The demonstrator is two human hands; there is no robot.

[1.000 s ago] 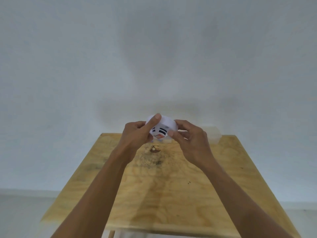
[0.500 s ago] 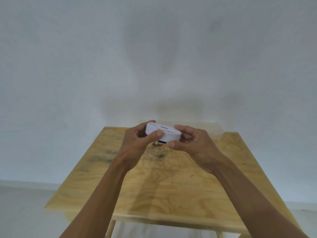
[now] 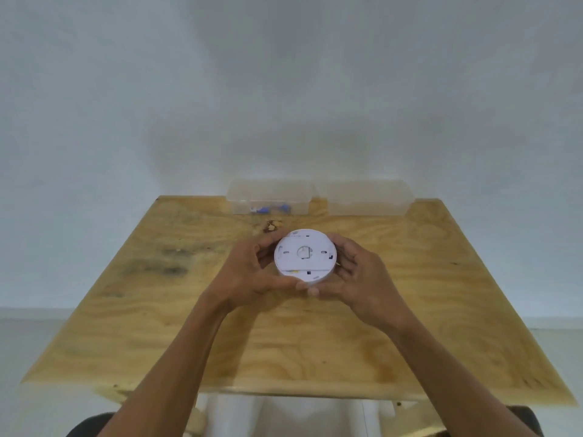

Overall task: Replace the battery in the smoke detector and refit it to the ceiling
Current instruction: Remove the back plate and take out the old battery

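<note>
The round white smoke detector is held over the middle of the wooden table, its flat back plate turned up toward me. My left hand cups its left rim, and my right hand cups its right rim. Both thumbs meet under its near edge. Fingers of both hands curl around the far side. A clear plastic box at the table's back edge holds small blue batteries.
A second clear plastic box stands to the right of the first, against the white wall. A small brown scrap lies just beyond the detector. Dark stains mark the table's left part.
The view has tilted down from the wall to the table. Both hands have lowered the detector and turned it over, so its back plate now faces up instead of its vented front.
</note>
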